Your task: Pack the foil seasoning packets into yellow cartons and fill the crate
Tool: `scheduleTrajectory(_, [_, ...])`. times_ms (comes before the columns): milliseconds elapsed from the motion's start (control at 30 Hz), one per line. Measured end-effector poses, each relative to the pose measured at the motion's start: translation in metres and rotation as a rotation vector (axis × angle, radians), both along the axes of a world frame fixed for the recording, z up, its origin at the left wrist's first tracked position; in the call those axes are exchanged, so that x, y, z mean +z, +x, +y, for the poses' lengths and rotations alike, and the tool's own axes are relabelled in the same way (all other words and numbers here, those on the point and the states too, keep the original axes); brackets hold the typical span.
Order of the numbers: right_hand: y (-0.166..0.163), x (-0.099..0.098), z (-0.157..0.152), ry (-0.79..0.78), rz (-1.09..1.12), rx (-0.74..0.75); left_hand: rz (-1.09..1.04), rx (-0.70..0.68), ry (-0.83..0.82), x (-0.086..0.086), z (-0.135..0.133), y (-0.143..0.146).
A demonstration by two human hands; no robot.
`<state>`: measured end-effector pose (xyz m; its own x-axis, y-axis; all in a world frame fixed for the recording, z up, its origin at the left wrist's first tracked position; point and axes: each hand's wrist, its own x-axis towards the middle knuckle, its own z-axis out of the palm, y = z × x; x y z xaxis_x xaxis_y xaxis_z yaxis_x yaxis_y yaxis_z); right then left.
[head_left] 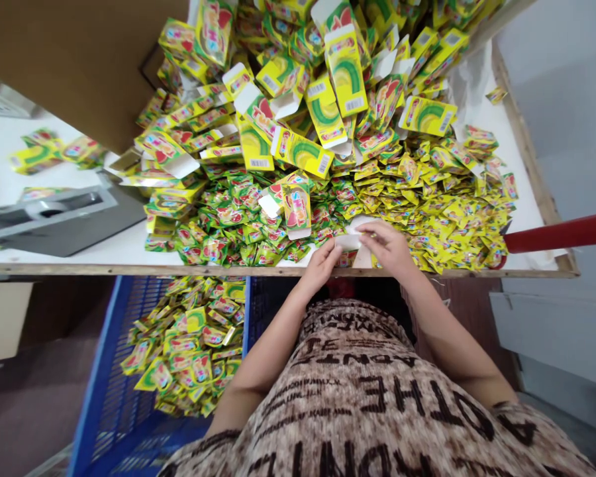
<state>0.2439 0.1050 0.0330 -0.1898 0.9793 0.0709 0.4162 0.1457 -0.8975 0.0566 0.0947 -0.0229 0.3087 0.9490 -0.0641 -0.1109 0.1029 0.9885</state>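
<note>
At the tabletop's near edge, a small white-flapped paperboard carton (348, 243) is held between two bare hands, its pale inner faces turned upward. By the left hand (322, 262), one side is pinched, thumb and fingertips nearly closed. By the right hand (385, 248), the white flap is met with thumb and forefinger slightly parted; whether it is gripped or only touched cannot be told.

Very little weight is to be expected of the carton. Its walls are likely springy yet easily creased, the printed faces perhaps a little slick, the flaps its weakest parts; it is probably best taken by the side walls near the folds, with light pressure.

Just beyond the left fingers, green-and-red sachets (233, 199) are heaped; beyond and to the right of the right fingers, yellow sachets (457, 225) are spread. Farther out, straight ahead of both, printed cartons (346, 69) are piled, several with open flaps.

Below and left of the fingers, a blue plastic crate (97, 371) is filled in part with more bright packets. Well to their left, a grey tape dispenser (44, 225) is set on the table.

Barcodes are shown on several yellow cartons, beside fruit artwork; the multicoloured brand lettering cannot be made out. "THE" is printed on the mottled brown shirt (347, 371) nearer the camera.
</note>
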Motion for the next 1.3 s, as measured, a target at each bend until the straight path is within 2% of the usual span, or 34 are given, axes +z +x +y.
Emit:
scheduleTrajectory(67, [-0.003, -0.009, -0.009, -0.21, 0.257, -0.178, -0.08, -0.033, -0.087, 0.004, 0.0, -0.003])
scheduleTrajectory(133, [-0.009, -0.016, -0.017, -0.422, 0.416, -0.191, -0.169, -0.084, -0.203, 0.007, 0.001, -0.004])
scheduleTrajectory(200, [-0.015, -0.019, -0.019, -0.527, 0.471, -0.177, -0.222, -0.089, -0.294, 0.007, 0.005, -0.001])
scheduleTrajectory(300, [-0.019, -0.019, -0.013, -0.393, 0.41, -0.217, -0.231, 0.068, -0.272, 0.008, 0.009, 0.006])
scheduleTrajectory(400, [-0.018, -0.018, -0.004, -0.231, 0.322, -0.185, -0.131, 0.226, -0.104, 0.007, 0.009, 0.011])
scheduleTrajectory(467, [-0.016, -0.02, -0.001, -0.212, 0.308, -0.181, -0.052, 0.254, -0.024, 0.007, 0.007, 0.013])
scheduleTrajectory(633, [-0.018, -0.028, -0.004, -0.215, 0.298, -0.251, 0.018, 0.242, 0.058, 0.005, 0.011, 0.015])
scheduleTrajectory(733, [-0.019, -0.031, -0.01, -0.137, 0.256, -0.272, 0.119, 0.223, 0.212, 0.002, 0.015, 0.013])
scheduleTrajectory(833, [-0.018, -0.034, -0.017, -0.014, 0.187, -0.25, 0.168, 0.153, 0.395, -0.002, 0.014, 0.007])
scheduleTrajectory(900, [-0.012, -0.035, -0.021, 0.062, 0.1, -0.195, 0.195, 0.115, 0.469, -0.005, 0.011, 0.003])
scheduleTrajectory(967, [0.005, -0.036, -0.023, 0.07, 0.048, -0.142, 0.242, 0.082, 0.508, -0.007, 0.007, 0.0])
scheduleTrajectory(1033, [0.031, -0.038, -0.025, 0.037, 0.058, -0.244, 0.286, 0.033, 0.533, -0.011, 0.006, -0.002])
scheduleTrajectory(1100, [0.06, -0.041, -0.029, 0.016, 0.039, -0.472, 0.327, -0.044, 0.561, -0.014, 0.008, -0.001])
scheduleTrajectory(1167, [0.082, -0.044, -0.034, 0.004, -0.073, -0.576, 0.363, -0.118, 0.586, -0.017, 0.012, 0.0])
scheduleTrajectory(1233, [0.089, -0.047, -0.041, -0.029, -0.229, -0.484, 0.368, -0.152, 0.603, -0.017, 0.014, 0.003])
scheduleTrajectory(1300, [0.081, -0.049, -0.046, -0.051, -0.357, -0.37, 0.349, -0.13, 0.609, -0.011, 0.01, 0.005])
